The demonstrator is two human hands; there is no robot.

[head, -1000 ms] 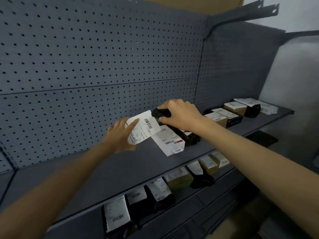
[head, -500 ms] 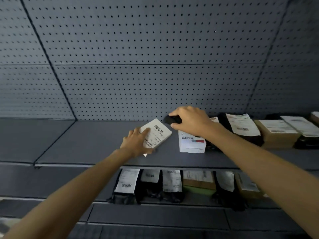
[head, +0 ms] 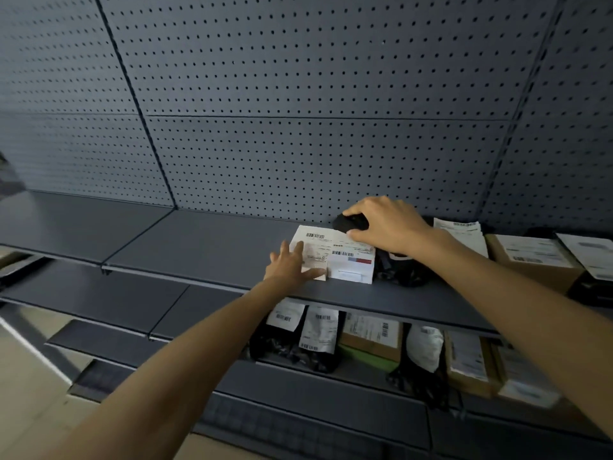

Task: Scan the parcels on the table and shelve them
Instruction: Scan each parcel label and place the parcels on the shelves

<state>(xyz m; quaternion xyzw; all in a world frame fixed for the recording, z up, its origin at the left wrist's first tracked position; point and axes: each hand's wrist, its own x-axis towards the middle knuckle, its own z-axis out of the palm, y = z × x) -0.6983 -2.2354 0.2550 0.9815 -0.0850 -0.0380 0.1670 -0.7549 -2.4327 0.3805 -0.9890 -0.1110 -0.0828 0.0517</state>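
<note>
Left grip (head: 292,263) is down flat on the shelf (head: 199,247), fingers spread and straight, palm and fingertips pressing on the near left corner of the white parcel (head: 315,240). Nothing is pinched there, just an open palm on the label. The parcel lies flat under that grip, barcode facing up at its far edge. Its right side is hard up against a second white box (head: 355,267), just right of the fingertips; whether the two overlap is hard to tell.

Right grip (head: 389,225) sits beyond and to the right of the left one, fingers and thumb curled round the black scanner (head: 350,223). The scanner's nose pokes out left of the knuckles, over the far edge of the two white packages, close to the pegboard panel (head: 298,144). Whether it touches them cannot be told.

Below the right wrist sits a black bag (head: 408,270), and further right a brown carton (head: 537,267) with a label. Beneath both forearms, a row of labelled parcels (head: 320,330) lines the shelf below.
</note>
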